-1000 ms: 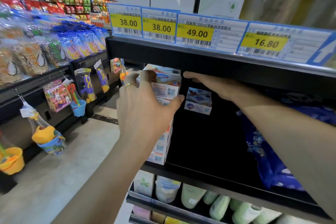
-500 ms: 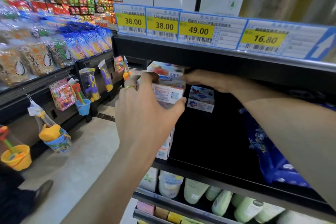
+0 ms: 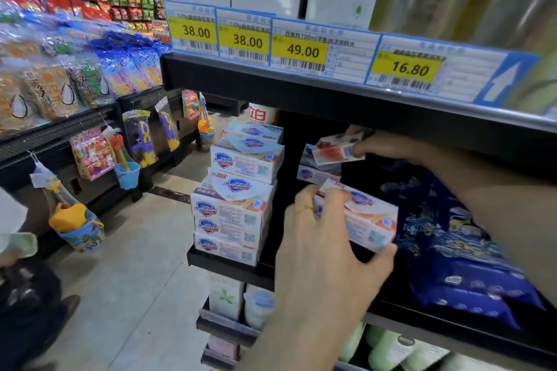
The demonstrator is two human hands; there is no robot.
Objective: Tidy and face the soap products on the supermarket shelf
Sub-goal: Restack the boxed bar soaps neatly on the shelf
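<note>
A stack of white Safeguard soap boxes (image 3: 238, 199) stands at the left end of the black shelf (image 3: 229, 265). My left hand (image 3: 325, 253) grips one soap box (image 3: 366, 217) in the air, to the right of the stack. My right hand (image 3: 388, 146) reaches in under the upper shelf and pinches a smaller soap box (image 3: 336, 150) by its end. Two more soap boxes (image 3: 316, 173) lie deeper on the shelf, behind and below that box.
Blue patterned packs (image 3: 452, 250) fill the shelf's right side. Price tags (image 3: 301, 48) line the upper shelf edge. Bottles and pouches (image 3: 388, 346) stand on the shelf below. Toys (image 3: 75, 220) hang across the aisle at left, where a person's shoe (image 3: 69, 304) shows.
My left hand has taken a soap box off the stack and carried it right and down. My right hand has picked up a smaller box at the back.
</note>
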